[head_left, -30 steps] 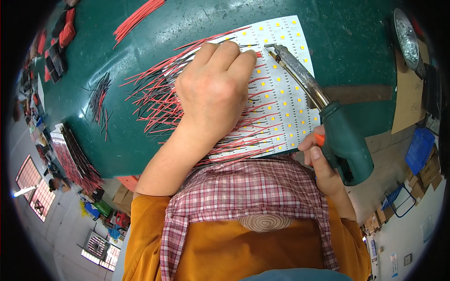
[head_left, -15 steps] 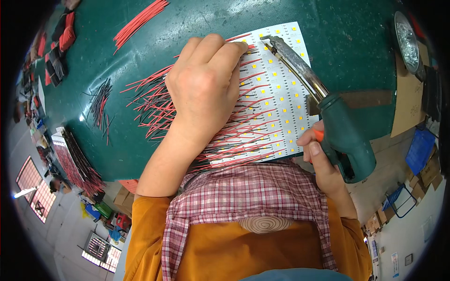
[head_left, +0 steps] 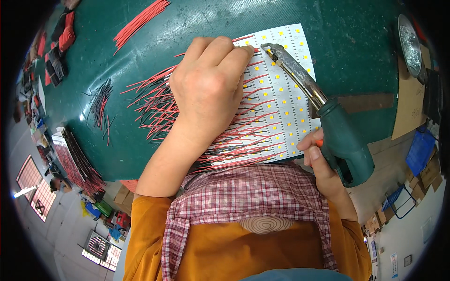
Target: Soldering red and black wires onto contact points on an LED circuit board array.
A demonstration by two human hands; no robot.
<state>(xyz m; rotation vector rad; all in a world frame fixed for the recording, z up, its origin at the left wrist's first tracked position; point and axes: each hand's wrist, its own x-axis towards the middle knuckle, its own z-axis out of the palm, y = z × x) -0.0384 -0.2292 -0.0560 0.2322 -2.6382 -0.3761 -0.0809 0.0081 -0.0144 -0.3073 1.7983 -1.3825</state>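
A white panel of LED strips [head_left: 286, 89] with yellow chips lies on the green table [head_left: 356, 42]. Many red and black wires [head_left: 154, 107] are attached along its left side and fan out leftward. My left hand [head_left: 211, 89] rests on the panel, fingertips pinching a red wire near the panel's top edge. My right hand [head_left: 326, 168] grips the green handle of a soldering gun [head_left: 342, 140]. Its metal tip [head_left: 268, 47] touches the panel right beside my left fingertips.
A bundle of loose red wires [head_left: 140, 18] lies at the table's far side. Short black and red wires [head_left: 101, 107] sit to the left, with a stack of wired panels [head_left: 75, 159] at the table's left edge. A round metal dish [head_left: 408, 44] and cardboard [head_left: 410, 107] are at right.
My left hand and the soldering tip have both moved up the panel toward its far edge, to a row higher than a second ago.
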